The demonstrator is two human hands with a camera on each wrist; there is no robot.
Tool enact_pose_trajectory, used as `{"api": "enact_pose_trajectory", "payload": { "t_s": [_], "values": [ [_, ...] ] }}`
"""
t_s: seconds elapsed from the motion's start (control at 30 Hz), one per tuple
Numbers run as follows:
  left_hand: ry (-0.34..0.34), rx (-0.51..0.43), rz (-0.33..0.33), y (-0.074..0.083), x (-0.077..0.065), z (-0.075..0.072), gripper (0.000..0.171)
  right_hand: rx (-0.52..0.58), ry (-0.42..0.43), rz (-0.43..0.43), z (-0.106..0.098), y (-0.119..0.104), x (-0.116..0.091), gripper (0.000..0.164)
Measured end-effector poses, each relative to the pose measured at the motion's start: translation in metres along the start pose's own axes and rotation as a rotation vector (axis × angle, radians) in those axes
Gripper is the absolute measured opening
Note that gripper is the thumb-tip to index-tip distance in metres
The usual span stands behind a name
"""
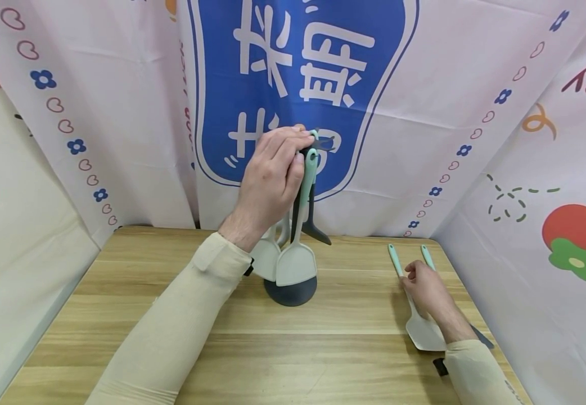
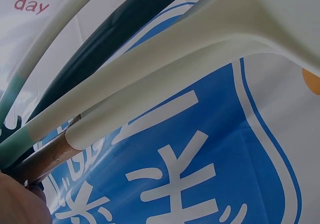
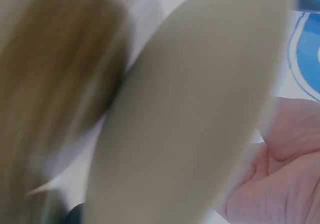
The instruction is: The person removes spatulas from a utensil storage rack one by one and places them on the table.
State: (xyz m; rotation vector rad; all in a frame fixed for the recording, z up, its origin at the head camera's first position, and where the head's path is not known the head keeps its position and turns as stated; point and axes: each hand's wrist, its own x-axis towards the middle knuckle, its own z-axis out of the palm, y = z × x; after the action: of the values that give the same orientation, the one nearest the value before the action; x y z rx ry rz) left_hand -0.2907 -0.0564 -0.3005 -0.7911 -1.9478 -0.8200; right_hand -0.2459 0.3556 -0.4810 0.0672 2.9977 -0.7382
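My left hand (image 1: 273, 166) grips the top of a utensil stand, whose round dark base (image 1: 291, 295) rests on the table. A turner (image 1: 297, 265) with a pale head and mint handle hangs at the front, beside another pale-headed utensil (image 1: 265, 260) and a dark utensil (image 1: 317, 230). In the left wrist view, pale shafts (image 2: 145, 69) slant past a dark one (image 2: 110, 36). Over on the right, my right hand (image 1: 427, 292) holds a second pale turner (image 1: 423, 336) by its mint handle, low over the table. That turner's pale part (image 3: 190, 109) looms blurred in the right wrist view.
Beside the right hand lies another utensil with a mint handle (image 1: 427, 256) and a dark head (image 1: 482, 336), near the right edge of the wooden table (image 1: 354, 360). Printed cloth (image 1: 414, 73) hangs behind the table and along both sides.
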Motion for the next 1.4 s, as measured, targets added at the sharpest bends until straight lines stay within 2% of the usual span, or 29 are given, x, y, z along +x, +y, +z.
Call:
{"api": "enact_pose_trajectory", "payload": {
  "t_s": [0.37, 0.73, 1.07, 1.4],
  "values": [
    [0.008, -0.004, 0.007, 0.000, 0.000, 0.001, 0.045, 0.079, 0.114, -0.084, -0.010, -0.049, -0.008, 0.042],
    [0.019, -0.001, 0.015, -0.001, 0.001, 0.002, 0.045, 0.140, 0.280, -0.196, -0.012, -0.093, -0.018, 0.036],
    [0.030, 0.003, 0.023, -0.001, 0.001, 0.003, 0.044, 0.208, 0.358, -0.275, -0.011, -0.125, -0.024, 0.034],
    [0.027, 0.003, 0.019, -0.001, 0.001, 0.003, 0.045, 0.325, 0.383, -0.309, -0.007, -0.156, -0.029, 0.035]
  ]
}}
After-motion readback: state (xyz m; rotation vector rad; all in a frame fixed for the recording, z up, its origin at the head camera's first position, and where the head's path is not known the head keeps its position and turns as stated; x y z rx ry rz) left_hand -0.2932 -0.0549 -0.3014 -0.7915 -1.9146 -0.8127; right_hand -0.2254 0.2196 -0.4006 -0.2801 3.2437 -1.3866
